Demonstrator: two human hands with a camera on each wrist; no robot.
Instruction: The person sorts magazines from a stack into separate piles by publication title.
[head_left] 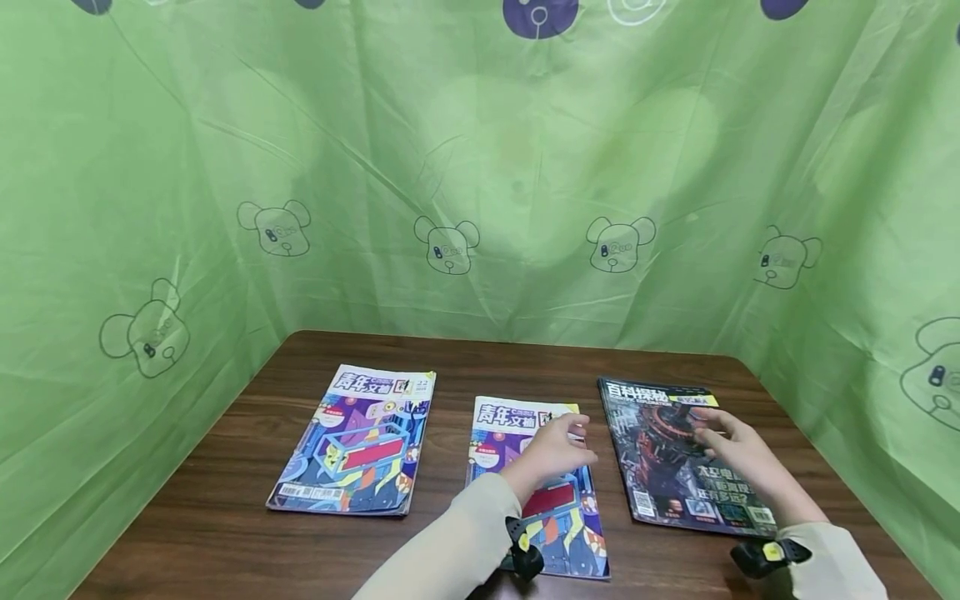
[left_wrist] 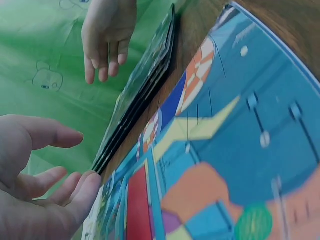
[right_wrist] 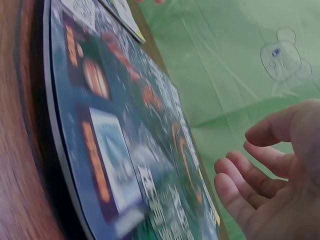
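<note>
Three piles of magazines lie on the dark wooden table. A purple-and-blue magazine (head_left: 555, 533) is in the middle, and over its upper part hovers my left hand (head_left: 551, 450), fingers loosely bent and nothing held. To the right lies a dark magazine (head_left: 660, 467) with a red machine on its cover; several dark edges under it show in the left wrist view. My right hand (head_left: 738, 446) is above that dark cover with thumb and fingers apart, holding nothing. Another purple-and-blue magazine (head_left: 352, 450), with the same cover as the middle one, lies at the left, away from both hands.
Brown wood of the table (head_left: 202, 525) shows between and around the magazines. Green cloth (head_left: 525, 292) printed with bear heads hangs behind the table and along both sides. A black wrist camera (head_left: 525, 554) is strapped over each pale sleeve (head_left: 465, 542).
</note>
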